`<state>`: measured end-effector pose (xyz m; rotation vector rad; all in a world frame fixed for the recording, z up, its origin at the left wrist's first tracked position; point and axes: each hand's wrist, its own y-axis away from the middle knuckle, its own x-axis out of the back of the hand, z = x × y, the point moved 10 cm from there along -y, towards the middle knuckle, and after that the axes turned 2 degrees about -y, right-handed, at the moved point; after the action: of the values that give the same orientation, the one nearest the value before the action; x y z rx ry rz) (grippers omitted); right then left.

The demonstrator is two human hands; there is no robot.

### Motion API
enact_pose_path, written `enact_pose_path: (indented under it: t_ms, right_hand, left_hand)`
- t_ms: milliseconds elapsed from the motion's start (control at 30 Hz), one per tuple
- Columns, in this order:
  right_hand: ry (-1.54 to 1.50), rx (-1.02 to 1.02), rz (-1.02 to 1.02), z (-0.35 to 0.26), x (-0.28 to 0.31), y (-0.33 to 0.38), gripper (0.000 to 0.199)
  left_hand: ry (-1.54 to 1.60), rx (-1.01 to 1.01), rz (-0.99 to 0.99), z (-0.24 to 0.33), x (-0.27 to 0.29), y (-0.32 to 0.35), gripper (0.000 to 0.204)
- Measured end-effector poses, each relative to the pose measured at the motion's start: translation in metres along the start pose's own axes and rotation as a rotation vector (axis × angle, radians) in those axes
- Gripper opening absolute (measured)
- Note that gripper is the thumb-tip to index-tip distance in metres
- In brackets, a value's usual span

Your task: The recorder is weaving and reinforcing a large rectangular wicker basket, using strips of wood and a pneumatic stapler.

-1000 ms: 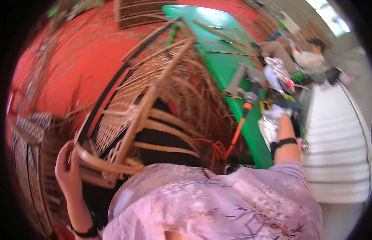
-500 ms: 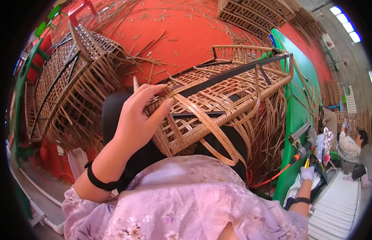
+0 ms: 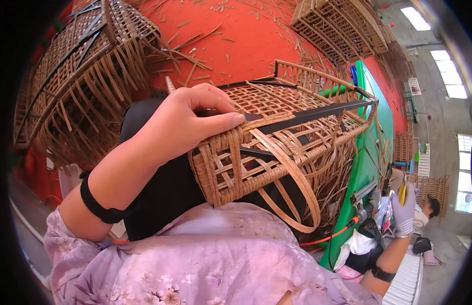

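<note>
- Far left, a second basket (image 3: pixel 93 66) stands on the red floor (image 3: pixel 236 63), strand ends hanging from its side.
- The left hand (image 3: pixel 184 118), bare, is closed in a pinch: thumb in front, fingers curled over the near top corner of the basket being worked. Whether it also nips a strand end there, I cannot tell.
- That basket (image 3: pixel 321 147) lies slantwise across the lap, near end under the left hand, far end by the green table. Its weave is open, and many loose strands hang below.
- From beside the thumb, one wide strand (image 3: pixel 308 195) hangs in a slack loop, apart from the weave.
- A black bar (image 3: pixel 322 113) runs along the top edge.
- Behind, a third basket (image 3: pixel 342 30) stands on the floor.
- By the green table (image 3: pixel 354 193) is a power tool (image 3: pixel 362 212) with an orange cord.
- The right hand (image 3: pixel 403 209), gloved, is closed round a yellow tool (image 3: pixel 402 194), well apart from the basket.
- The step in hand seems to be steadying that corner while the tool is fetched; the next move likely calls for keeping the pinch firm and bringing the tool clear of the clutter to the corner.
</note>
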<state>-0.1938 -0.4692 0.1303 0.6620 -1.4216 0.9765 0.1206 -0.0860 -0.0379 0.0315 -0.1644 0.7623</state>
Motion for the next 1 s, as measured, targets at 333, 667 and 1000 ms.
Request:
enact_pose_path:
  t_ms: [333,667,1000]
  right_hand:
    - [-0.200,0.709,-0.553,-0.325,-0.063,-0.123,0.031]
    - [-0.058,0.921,-0.763,-0.368,-0.089,-0.127,0.031]
    - [-0.093,0.964,-0.883,-0.374,-0.103,-0.130,0.032]
  left_hand:
    - [0.215,0.336,-0.032,-0.032,-0.001,0.000,0.016]
    - [0.184,0.252,-0.149,-0.030,-0.005,-0.008,0.015]
    - [0.263,-0.028,-0.006,-0.013,0.005,-0.003,0.010]
